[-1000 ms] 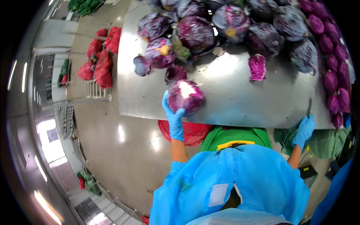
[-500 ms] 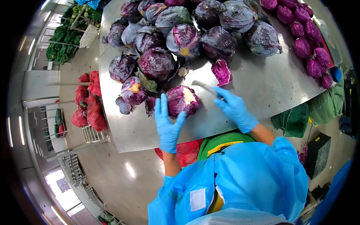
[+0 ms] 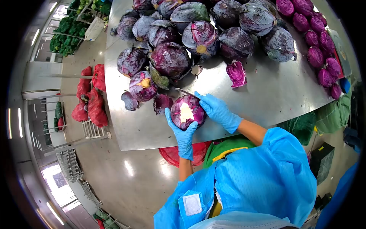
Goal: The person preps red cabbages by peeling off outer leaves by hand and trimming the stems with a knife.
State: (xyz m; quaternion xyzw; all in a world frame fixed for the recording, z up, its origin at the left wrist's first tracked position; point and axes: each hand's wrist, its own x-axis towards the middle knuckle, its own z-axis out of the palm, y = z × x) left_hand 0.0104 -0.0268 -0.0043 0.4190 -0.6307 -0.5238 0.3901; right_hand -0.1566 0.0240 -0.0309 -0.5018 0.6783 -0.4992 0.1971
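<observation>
A red cabbage rests near the front edge of the steel table, its pale cut stem end facing up. My left hand, in a blue glove, grips it from the near side, thumb and fingers around it. In my right hand, gloved too, is a knife; the blade reaches left along the cabbage's far edge and the handle is mostly hidden by my fingers. Just left of the cabbage lies a loose purple leaf. Another whole cabbage sits beyond it.
Many untrimmed dark cabbages crowd the far side of the steel table. A cut leaf piece lies mid-table. Trimmed purple cabbages line the right edge. Red mesh sacks stand on the left, off the table.
My left hand has closed around the cabbage and drawn it nearer, its cut end turned upward. My right hand has brought the knife left to the cabbage's far edge.
</observation>
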